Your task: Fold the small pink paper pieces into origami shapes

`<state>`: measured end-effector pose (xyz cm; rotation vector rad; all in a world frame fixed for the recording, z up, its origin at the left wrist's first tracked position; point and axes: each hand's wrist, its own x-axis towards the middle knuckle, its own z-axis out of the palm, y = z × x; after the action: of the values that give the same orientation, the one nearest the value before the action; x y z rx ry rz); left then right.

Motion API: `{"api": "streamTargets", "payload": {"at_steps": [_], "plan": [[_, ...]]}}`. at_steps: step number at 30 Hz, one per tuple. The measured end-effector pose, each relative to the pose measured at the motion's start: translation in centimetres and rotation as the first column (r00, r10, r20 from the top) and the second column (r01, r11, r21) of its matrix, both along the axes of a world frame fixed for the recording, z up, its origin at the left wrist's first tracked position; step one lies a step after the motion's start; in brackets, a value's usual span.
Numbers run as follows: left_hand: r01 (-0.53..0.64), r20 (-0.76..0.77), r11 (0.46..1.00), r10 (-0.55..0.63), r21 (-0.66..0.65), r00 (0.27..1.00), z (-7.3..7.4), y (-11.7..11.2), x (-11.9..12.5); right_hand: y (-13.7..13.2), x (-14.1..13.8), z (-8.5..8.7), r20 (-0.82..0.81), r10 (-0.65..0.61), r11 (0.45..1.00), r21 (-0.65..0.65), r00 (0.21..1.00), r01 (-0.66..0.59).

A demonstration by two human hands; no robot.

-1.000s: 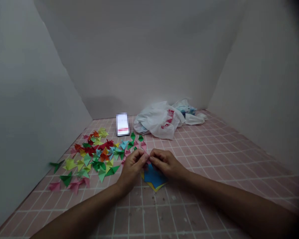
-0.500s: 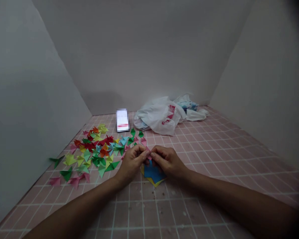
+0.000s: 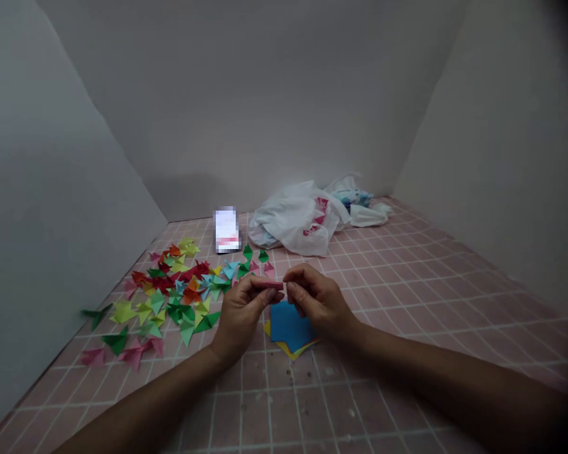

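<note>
My left hand [image 3: 241, 315] pinches a narrow pink folded paper [image 3: 272, 285] between thumb and fingers, edge-on to me. At the paper's right end, the curled fingertips of my right hand [image 3: 319, 299] close on its tip. Below both hands lies a small stack of square paper sheets, with a blue sheet [image 3: 288, 325] on top and a yellow sheet [image 3: 288, 353] showing underneath. Left of my hands spread many folded paper pieces with pointed wings, such as a red piece [image 3: 196, 271], a green piece [image 3: 116, 340] and a pink piece [image 3: 135, 353].
A phone [image 3: 227, 230] with a lit, blurred screen stands near the back wall. Right of it lies a crumpled white plastic bag [image 3: 293, 217], with another bag [image 3: 357, 198] behind. Pale walls enclose the pink tiled surface [image 3: 435, 302] on the left, back and right.
The pink paper has turned edge-on and shifted slightly left, mostly into my left hand. My right fingers have drawn back to its end, and more of the blue sheet shows.
</note>
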<state>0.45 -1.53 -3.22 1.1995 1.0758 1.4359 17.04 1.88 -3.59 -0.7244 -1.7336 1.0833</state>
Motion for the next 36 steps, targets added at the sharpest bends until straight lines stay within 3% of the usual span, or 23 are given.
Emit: {"api": "streamTargets", "payload": {"at_steps": [7,13,29,36], "plan": [[-0.044,-0.085,0.988,0.057,0.145,0.995,-0.09,0.06,-0.11,-0.24,0.03,0.43,0.024,-0.002,0.998,0.067,1.0,0.0],[-0.075,-0.124,0.978,0.1,0.193,0.987,0.1,0.07,0.01,-0.42,0.06,0.64,0.041,-0.025,0.996,0.087,0.999,0.022],[-0.069,-0.101,0.976,0.092,0.207,0.991,-0.4,-0.03,0.03,-0.32,-0.17,0.5,0.045,-0.008,0.999,0.037,0.999,0.006],[-0.1,-0.1,0.973,0.123,0.208,0.987,-0.31,0.08,0.02,-0.35,-0.18,0.09,0.05,-0.062,0.98,0.19,0.997,0.052]]}}
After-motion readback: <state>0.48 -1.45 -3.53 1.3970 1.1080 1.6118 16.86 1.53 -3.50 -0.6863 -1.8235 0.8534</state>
